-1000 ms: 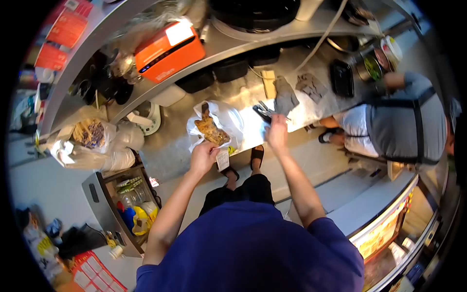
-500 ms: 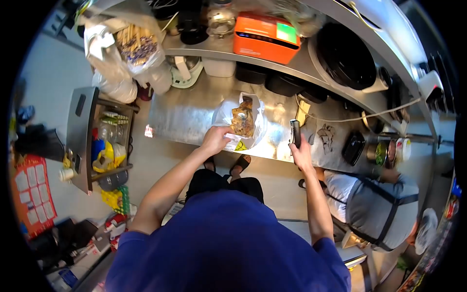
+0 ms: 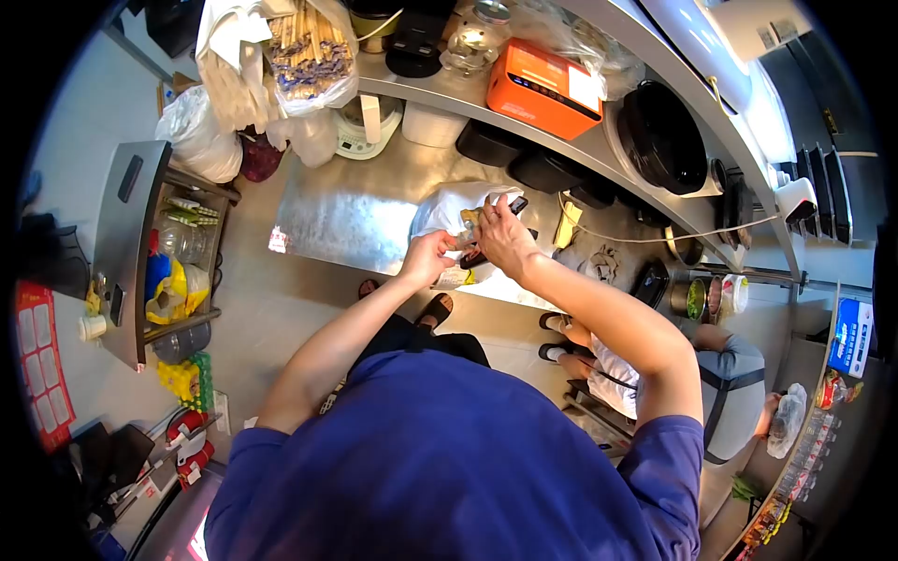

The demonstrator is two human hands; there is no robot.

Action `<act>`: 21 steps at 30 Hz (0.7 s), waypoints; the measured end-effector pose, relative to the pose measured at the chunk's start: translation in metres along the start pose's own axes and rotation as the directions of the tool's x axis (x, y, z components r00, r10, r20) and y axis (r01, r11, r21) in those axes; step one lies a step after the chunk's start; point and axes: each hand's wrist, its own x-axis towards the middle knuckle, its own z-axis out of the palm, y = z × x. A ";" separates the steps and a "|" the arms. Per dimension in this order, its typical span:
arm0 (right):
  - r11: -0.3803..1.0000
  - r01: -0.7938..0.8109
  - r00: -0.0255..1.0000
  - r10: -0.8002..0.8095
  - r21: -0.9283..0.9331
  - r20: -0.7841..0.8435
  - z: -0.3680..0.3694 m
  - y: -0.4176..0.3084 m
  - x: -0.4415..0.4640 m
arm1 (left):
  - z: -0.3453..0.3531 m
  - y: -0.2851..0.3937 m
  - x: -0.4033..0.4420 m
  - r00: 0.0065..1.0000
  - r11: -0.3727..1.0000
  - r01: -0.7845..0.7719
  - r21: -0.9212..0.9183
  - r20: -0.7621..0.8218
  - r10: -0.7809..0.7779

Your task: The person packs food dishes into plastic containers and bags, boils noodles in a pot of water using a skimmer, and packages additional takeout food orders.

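A white plastic bag [image 3: 451, 208] with brown food inside lies near the front edge of the steel table. My left hand [image 3: 428, 259] is closed, pinching the bag's near left edge. My right hand [image 3: 506, 240] reaches over the bag from the right, its fingers bent around a black stapler [image 3: 518, 204]. Most of the stapler is hidden by the hand; a dark end shows beyond the fingers. Both hands are close together at the bag, and the brown food [image 3: 470, 216] shows only in part between them. A yellow label [image 3: 456, 278] lies by the table edge below.
On the shelf above stand an orange box [image 3: 545, 89], a glass jar [image 3: 475, 39] and black pans [image 3: 662, 138]. A kitchen scale [image 3: 367, 131] sits at the table's back. A cord [image 3: 673, 238] crosses the right side. Another person [image 3: 725, 383] bends over at right.
My right hand has brought the stapler leftward from the table's right side to the bag. The bag's open top, which showed the food, is now mostly covered by my hands. The view has shifted.
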 end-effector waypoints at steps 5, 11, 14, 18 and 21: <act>0.997 0.076 0.996 -0.076 0.001 0.051 0.005 -0.014 0.019 | 0.003 -0.008 -0.001 0.999 0.995 -0.051 -0.089 0.006 0.051; 0.944 0.037 0.981 -0.097 0.328 0.169 0.031 -0.022 0.022 | -0.013 0.016 -0.006 0.985 0.986 -0.107 -0.125 0.119 0.122; 0.958 -0.025 0.997 0.004 0.284 0.076 0.026 -0.021 -0.005 | -0.030 0.057 -0.014 0.795 0.777 -0.431 0.460 -0.215 0.568; 0.767 -0.251 0.942 0.334 0.591 -0.033 0.003 -0.030 -0.073 | -0.028 0.040 0.018 0.915 0.797 -0.229 0.559 -0.157 0.372; 0.232 -0.475 0.692 0.694 0.849 0.198 0.033 -0.042 -0.118 | -0.036 0.030 0.018 0.919 0.839 -0.143 0.524 -0.244 0.309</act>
